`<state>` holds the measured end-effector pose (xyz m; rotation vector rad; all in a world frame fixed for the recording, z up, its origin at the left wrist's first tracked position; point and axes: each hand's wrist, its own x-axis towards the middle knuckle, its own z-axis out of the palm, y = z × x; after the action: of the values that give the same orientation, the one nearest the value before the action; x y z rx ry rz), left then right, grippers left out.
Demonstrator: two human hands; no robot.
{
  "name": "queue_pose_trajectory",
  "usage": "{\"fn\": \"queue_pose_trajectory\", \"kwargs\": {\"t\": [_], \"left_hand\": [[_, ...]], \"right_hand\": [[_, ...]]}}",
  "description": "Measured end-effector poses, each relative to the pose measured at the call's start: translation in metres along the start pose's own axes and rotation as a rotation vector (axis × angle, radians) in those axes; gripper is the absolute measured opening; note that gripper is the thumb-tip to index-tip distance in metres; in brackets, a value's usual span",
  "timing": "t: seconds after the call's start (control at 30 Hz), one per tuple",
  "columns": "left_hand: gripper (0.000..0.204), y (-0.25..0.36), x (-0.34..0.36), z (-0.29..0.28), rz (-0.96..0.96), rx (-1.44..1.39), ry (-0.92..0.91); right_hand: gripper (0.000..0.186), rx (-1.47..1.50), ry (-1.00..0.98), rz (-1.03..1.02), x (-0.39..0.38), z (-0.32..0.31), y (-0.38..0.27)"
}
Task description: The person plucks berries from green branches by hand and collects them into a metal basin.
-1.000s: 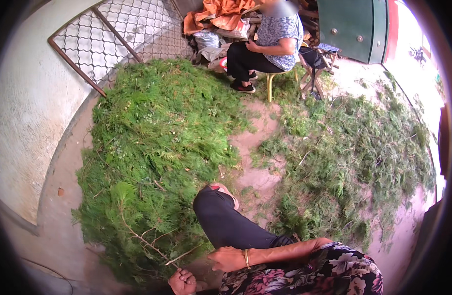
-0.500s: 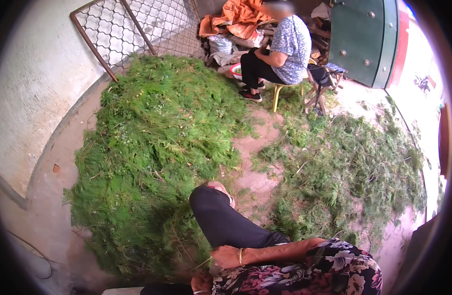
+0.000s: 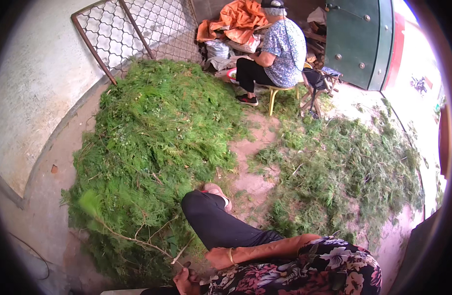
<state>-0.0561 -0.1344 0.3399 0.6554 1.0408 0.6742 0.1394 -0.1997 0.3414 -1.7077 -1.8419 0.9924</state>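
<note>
My left hand, low in the picture, is closed on the cut end of a thin branch. The branch slants up and left over the large green heap, and its leafy tip is blurred. My right hand, below a gold bracelet, is curled close by; its fingertips are hidden, so what it may hold does not show. Beside my bent leg lies the large heap of feathery evergreen cuttings, dotted with small pale cones or berries. A thinner spread of duller cuttings covers the floor on the right.
Farther back, a person in a patterned shirt sits on a yellow stool near a red-rimmed basin. A folding stool stands behind them. A metal lattice leans at the wall; a green door is right.
The branch now extends over the heap from my left hand, which has moved slightly left and up. My right hand has shifted a little left. The seated person's head has turned.
</note>
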Motion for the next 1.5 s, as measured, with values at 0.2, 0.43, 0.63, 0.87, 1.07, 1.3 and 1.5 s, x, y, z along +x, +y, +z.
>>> {"fn": "queue_pose_trajectory", "kwargs": {"t": [0.2,0.43,0.63,0.87,1.07,1.3,1.5], "left_hand": [[0.027,-0.054,0.044,-0.047,-0.156,0.044,-0.009],[0.027,-0.079,0.073,-0.093,-0.460,-0.392,0.122],[0.024,-0.058,0.040,-0.047,-0.238,-0.104,0.199],[0.016,-0.011,-0.006,-0.010,0.096,0.073,0.043],[0.015,-0.004,-0.010,-0.010,0.159,0.087,-0.031],[0.033,-0.028,-0.001,-0.002,0.086,0.337,-0.278],[0.030,-0.018,0.002,-0.009,0.093,0.157,-0.280]], "right_hand": [[0.028,-0.021,0.002,0.020,0.007,0.009,0.009],[0.027,-0.010,0.023,0.020,0.008,0.016,0.014],[0.028,-0.006,0.001,-0.008,0.011,0.012,0.005],[0.042,0.097,-0.041,0.158,0.043,0.013,-0.002],[0.063,0.278,0.033,0.252,0.081,0.029,0.018],[0.050,0.585,-0.125,0.468,0.093,0.061,0.038],[0.047,0.790,0.066,0.719,0.096,0.049,0.025]]}}
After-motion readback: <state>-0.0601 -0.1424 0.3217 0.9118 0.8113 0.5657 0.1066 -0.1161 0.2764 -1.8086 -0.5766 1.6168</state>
